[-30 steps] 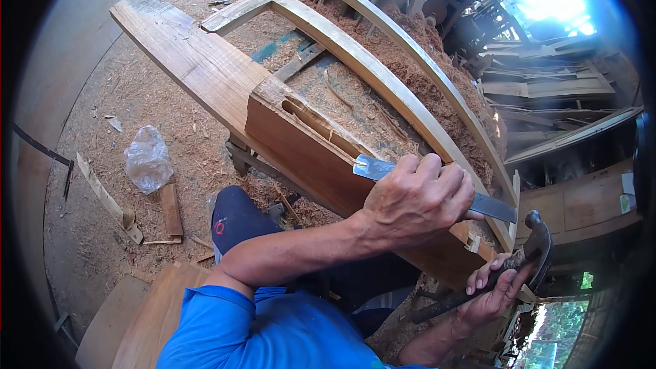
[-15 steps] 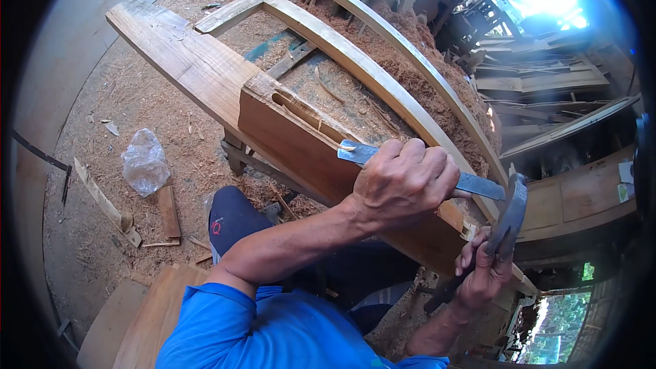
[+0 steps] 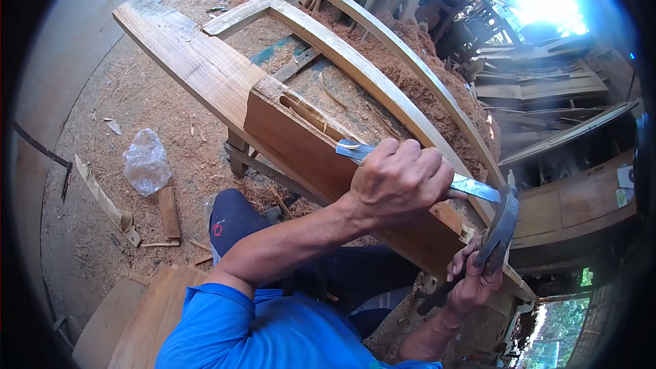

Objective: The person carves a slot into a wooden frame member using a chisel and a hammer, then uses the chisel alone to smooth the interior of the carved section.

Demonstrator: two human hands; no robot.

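Note:
My left hand (image 3: 400, 178) is closed round a flat steel chisel (image 3: 350, 151), held lengthwise over a thick wooden plank (image 3: 301, 143). A pale curl of wood lies on the chisel's left end. Along the plank's upper edge, left of that end, runs a long slot (image 3: 311, 116). Gripping the dark handle of a claw hammer (image 3: 502, 229), my right hand (image 3: 473, 279) is lower and to the right. The hammer's head is against or very close to the chisel's right end; I cannot tell if they touch. My left fingers hide the chisel's middle.
A curved wooden frame (image 3: 383, 75) extends beyond the plank. Shavings (image 3: 424, 55) are heaped behind it, and stacked boards (image 3: 547, 82) stand at the right. On the floor at left are a clear plastic bag (image 3: 146, 167), a wood offcut (image 3: 168, 212) and a curved strip (image 3: 102, 198).
The hammer and my right hand have shifted slightly left and down in the picture. The plank and frame appear a little further right; both tools are still held.

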